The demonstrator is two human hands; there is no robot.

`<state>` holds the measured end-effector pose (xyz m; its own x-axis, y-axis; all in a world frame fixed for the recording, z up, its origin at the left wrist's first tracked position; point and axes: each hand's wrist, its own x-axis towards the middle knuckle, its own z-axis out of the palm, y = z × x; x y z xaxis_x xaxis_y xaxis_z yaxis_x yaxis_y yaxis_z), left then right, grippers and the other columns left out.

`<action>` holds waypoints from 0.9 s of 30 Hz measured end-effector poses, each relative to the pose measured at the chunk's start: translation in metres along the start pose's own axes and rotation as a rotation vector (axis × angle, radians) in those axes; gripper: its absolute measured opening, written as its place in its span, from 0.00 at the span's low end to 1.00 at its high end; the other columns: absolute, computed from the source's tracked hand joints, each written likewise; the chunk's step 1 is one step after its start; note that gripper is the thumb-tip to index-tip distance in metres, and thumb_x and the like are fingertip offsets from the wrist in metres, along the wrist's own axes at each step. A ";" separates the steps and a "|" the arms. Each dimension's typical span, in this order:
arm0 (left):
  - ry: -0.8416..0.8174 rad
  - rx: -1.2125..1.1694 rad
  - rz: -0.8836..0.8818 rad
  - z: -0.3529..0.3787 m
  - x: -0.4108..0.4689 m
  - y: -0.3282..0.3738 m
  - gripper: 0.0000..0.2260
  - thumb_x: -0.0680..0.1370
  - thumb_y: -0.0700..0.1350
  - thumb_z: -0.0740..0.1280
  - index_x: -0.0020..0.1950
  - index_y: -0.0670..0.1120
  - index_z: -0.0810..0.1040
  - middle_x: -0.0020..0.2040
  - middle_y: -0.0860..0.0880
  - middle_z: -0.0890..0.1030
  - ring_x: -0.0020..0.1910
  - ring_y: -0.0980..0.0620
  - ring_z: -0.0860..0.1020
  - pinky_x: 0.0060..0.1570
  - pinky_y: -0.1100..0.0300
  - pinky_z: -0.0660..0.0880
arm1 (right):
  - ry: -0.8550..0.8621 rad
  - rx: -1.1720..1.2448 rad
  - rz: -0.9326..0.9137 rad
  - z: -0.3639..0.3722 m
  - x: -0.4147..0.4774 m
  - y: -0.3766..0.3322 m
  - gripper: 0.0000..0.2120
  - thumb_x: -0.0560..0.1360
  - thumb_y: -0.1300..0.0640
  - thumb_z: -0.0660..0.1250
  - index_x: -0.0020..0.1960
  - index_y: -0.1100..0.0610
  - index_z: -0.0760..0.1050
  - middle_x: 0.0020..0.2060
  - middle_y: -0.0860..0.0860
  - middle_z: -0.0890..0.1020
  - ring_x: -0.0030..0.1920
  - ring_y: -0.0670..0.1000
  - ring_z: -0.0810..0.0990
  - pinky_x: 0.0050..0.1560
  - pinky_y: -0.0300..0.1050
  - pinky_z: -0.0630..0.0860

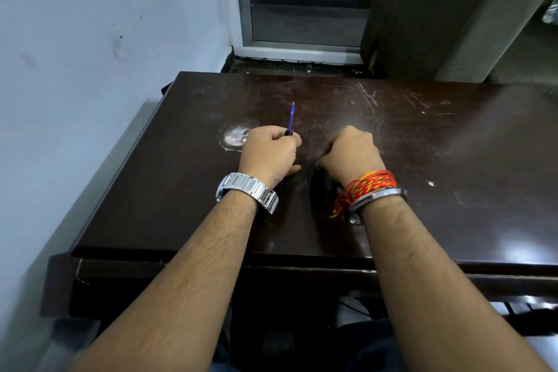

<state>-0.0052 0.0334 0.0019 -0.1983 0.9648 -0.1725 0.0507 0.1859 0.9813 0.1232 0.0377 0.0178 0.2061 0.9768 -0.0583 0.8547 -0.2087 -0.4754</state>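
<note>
My left hand [268,151] grips a thin blue pen [291,118] in its curled fingers, and the pen sticks up and away from me over the dark wooden table [422,145]. A silver watch is on that wrist. My right hand [350,151] is curled into a loose fist on the tabletop just to the right, apart from the left hand. Whether it holds anything is hidden by its own back. Red and orange threads and a steel bangle are on that wrist.
A round white worn patch [234,137] marks the table left of my left hand. A pale wall [90,39] runs along the table's left side. Behind the table stand a metal-framed glass door [302,9] and a dark post [422,9].
</note>
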 end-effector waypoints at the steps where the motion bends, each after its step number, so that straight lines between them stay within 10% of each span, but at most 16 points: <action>1: -0.003 0.010 0.006 0.000 0.000 0.000 0.07 0.73 0.39 0.68 0.37 0.47 0.83 0.28 0.52 0.78 0.32 0.53 0.79 0.35 0.53 0.82 | 0.003 0.011 0.002 0.000 0.000 0.000 0.08 0.71 0.58 0.73 0.50 0.57 0.81 0.51 0.59 0.80 0.50 0.61 0.82 0.45 0.47 0.76; 9: -0.020 0.144 0.048 -0.004 -0.005 0.001 0.01 0.71 0.42 0.74 0.40 0.47 0.84 0.31 0.51 0.80 0.34 0.48 0.81 0.39 0.47 0.83 | 0.044 0.140 -0.008 0.001 0.002 0.004 0.09 0.69 0.56 0.75 0.44 0.61 0.81 0.40 0.56 0.80 0.41 0.56 0.81 0.40 0.43 0.78; 17: -0.134 0.165 0.008 -0.004 -0.012 0.005 0.09 0.69 0.41 0.77 0.47 0.47 0.83 0.43 0.45 0.84 0.40 0.47 0.84 0.30 0.57 0.79 | 0.242 0.941 -0.054 -0.010 0.000 -0.007 0.09 0.71 0.60 0.71 0.33 0.51 0.82 0.24 0.41 0.81 0.27 0.38 0.75 0.31 0.34 0.72; 27: -0.251 0.258 0.046 -0.002 -0.016 0.005 0.06 0.67 0.41 0.77 0.36 0.51 0.83 0.35 0.47 0.84 0.34 0.49 0.82 0.33 0.54 0.81 | 0.306 1.227 -0.086 -0.011 0.002 -0.011 0.05 0.73 0.65 0.72 0.49 0.62 0.84 0.30 0.39 0.83 0.36 0.32 0.81 0.38 0.24 0.73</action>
<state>-0.0042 0.0184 0.0096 0.0550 0.9828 -0.1760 0.3054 0.1513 0.9401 0.1192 0.0413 0.0327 0.4134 0.8999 0.1392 -0.0979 0.1959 -0.9757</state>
